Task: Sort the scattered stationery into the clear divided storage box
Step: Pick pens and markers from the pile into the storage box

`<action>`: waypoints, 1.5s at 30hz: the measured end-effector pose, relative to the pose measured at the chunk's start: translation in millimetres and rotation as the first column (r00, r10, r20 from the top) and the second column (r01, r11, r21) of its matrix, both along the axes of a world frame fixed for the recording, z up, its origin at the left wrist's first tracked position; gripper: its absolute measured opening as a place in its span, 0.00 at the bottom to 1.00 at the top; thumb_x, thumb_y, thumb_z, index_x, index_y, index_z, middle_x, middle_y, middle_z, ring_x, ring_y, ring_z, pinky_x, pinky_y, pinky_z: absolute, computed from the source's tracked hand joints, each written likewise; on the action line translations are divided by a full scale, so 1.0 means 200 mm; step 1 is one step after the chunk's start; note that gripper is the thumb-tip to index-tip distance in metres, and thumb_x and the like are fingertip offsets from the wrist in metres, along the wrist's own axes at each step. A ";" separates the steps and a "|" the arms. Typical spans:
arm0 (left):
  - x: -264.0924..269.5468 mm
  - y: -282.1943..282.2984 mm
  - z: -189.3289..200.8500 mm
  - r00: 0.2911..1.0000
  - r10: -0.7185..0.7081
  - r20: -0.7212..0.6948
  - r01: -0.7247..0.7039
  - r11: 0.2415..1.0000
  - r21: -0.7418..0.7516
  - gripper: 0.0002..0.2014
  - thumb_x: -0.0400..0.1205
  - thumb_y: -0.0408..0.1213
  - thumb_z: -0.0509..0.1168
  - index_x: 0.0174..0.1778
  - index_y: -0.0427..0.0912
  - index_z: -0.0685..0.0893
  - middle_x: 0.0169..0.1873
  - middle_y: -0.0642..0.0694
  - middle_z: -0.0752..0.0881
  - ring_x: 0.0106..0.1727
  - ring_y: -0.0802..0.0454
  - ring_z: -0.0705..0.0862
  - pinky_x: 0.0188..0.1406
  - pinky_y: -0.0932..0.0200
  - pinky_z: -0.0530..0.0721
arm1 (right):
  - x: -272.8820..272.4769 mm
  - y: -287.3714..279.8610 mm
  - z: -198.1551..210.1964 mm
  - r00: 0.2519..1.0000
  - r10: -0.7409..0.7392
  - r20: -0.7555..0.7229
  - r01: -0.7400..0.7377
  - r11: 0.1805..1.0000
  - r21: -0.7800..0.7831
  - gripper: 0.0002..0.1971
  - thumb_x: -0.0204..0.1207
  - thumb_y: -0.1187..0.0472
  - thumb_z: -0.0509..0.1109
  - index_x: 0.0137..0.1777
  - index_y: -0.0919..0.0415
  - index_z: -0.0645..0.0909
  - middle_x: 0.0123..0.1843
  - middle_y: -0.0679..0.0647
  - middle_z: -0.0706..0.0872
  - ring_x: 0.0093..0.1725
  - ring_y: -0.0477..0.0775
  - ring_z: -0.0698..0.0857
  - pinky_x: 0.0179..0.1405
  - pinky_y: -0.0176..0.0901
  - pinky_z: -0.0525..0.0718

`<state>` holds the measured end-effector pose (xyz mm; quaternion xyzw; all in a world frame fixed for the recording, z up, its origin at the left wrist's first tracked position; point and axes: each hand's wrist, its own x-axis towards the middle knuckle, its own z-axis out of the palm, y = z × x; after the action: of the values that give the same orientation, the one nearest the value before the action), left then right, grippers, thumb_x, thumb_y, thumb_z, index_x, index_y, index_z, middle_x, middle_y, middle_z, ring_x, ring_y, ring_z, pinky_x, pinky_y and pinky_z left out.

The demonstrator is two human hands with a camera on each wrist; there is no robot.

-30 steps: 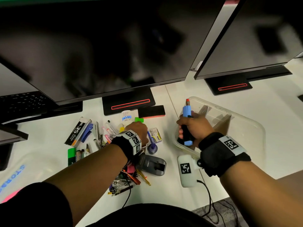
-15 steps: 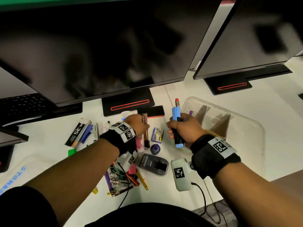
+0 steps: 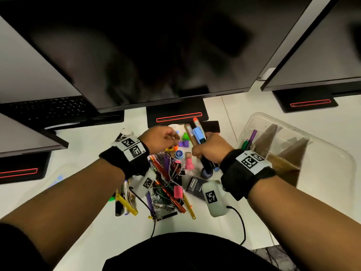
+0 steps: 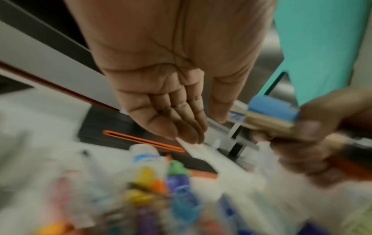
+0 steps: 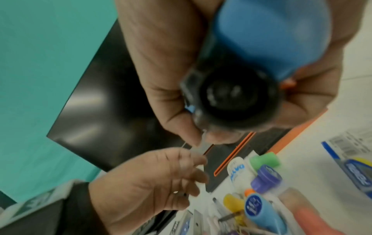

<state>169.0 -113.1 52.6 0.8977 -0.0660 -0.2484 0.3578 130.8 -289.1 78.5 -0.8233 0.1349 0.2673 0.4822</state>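
My right hand grips a bundle held upright over the pile: a blue-capped marker, a black marker, an orange-tipped pen and a wooden stick. The black marker's butt end fills the right wrist view. My left hand hovers just left of the bundle, fingers nearly straight, with nothing in its palm. The scattered stationery lies below both hands. To the right stands the clear divided box, with cardboard dividers and a few pens in its near-left compartment.
Two dark monitors overhang the desk, their stands close behind the pile. A keyboard sits far left. A grey device, a purple cap, a green cap and a black eraser lie nearby. A cable trails toward me.
My right hand moved left from the box to the pile with its markers. My left hand brought a wooden stick over; the right hand now holds it and the left has let go.
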 end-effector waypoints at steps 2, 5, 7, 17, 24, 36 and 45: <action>0.02 0.13 -0.08 0.994 -0.042 0.097 0.019 0.973 0.228 0.09 0.79 0.35 0.65 0.52 0.45 0.87 0.53 0.47 0.89 0.54 0.50 0.85 0.52 0.64 0.77 | 0.00 0.03 -0.04 1.000 0.001 -0.029 -0.002 0.999 -0.049 0.10 0.66 0.71 0.70 0.35 0.58 0.72 0.32 0.56 0.78 0.30 0.53 0.78 0.30 0.42 0.81; 0.05 0.24 -0.14 0.989 -0.073 0.128 0.019 0.925 0.379 0.13 0.80 0.34 0.62 0.58 0.47 0.84 0.59 0.46 0.85 0.61 0.48 0.82 0.56 0.62 0.75 | 0.00 0.07 -0.08 0.997 -0.066 -0.041 0.064 0.997 -0.045 0.10 0.66 0.73 0.68 0.35 0.60 0.72 0.32 0.59 0.81 0.35 0.62 0.84 0.46 0.58 0.88; 0.08 0.26 -0.17 0.982 -0.149 0.118 0.083 0.893 0.442 0.17 0.80 0.31 0.61 0.64 0.48 0.80 0.64 0.45 0.80 0.66 0.47 0.77 0.64 0.57 0.74 | -0.01 0.09 -0.10 0.993 -0.106 -0.058 0.107 0.994 0.004 0.09 0.67 0.73 0.67 0.35 0.60 0.73 0.30 0.59 0.81 0.37 0.63 0.84 0.51 0.61 0.87; 0.08 0.19 -0.29 0.810 -0.584 0.052 0.394 0.607 0.690 0.20 0.78 0.38 0.66 0.66 0.49 0.73 0.59 0.44 0.78 0.63 0.44 0.76 0.57 0.48 0.80 | -0.06 0.04 -0.12 0.984 -0.173 -0.044 0.176 0.981 0.084 0.10 0.71 0.72 0.70 0.36 0.61 0.72 0.25 0.56 0.78 0.23 0.56 0.78 0.30 0.46 0.81; 0.09 0.21 -0.30 0.785 -0.619 0.003 0.433 0.553 0.711 0.18 0.79 0.39 0.64 0.65 0.47 0.74 0.61 0.44 0.79 0.64 0.44 0.76 0.60 0.48 0.77 | -0.07 0.04 -0.15 0.983 -0.172 -0.059 0.177 0.980 0.094 0.10 0.71 0.70 0.72 0.37 0.60 0.73 0.23 0.54 0.80 0.23 0.55 0.78 0.33 0.49 0.83; 0.06 0.26 -0.25 0.839 -0.543 -0.031 0.433 0.633 0.642 0.10 0.81 0.38 0.60 0.57 0.44 0.76 0.53 0.41 0.84 0.56 0.41 0.83 0.54 0.52 0.78 | -0.04 0.11 -0.13 0.987 -0.137 -0.081 0.146 0.981 0.124 0.06 0.70 0.71 0.72 0.44 0.66 0.78 0.23 0.55 0.81 0.19 0.51 0.78 0.25 0.42 0.82; 0.03 0.29 -0.10 0.829 -0.559 -0.026 0.425 0.600 0.678 0.15 0.78 0.41 0.67 0.59 0.44 0.76 0.53 0.42 0.84 0.55 0.41 0.83 0.49 0.54 0.78 | -0.04 0.16 -0.10 0.992 -0.105 -0.065 0.114 0.982 0.151 0.03 0.72 0.71 0.70 0.44 0.67 0.79 0.29 0.58 0.81 0.16 0.46 0.78 0.24 0.39 0.82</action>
<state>175.2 -54.3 32.9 0.9295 -0.2537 -0.2579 -0.0722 123.6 -256.7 58.5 -0.7667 0.1726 0.2734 0.5546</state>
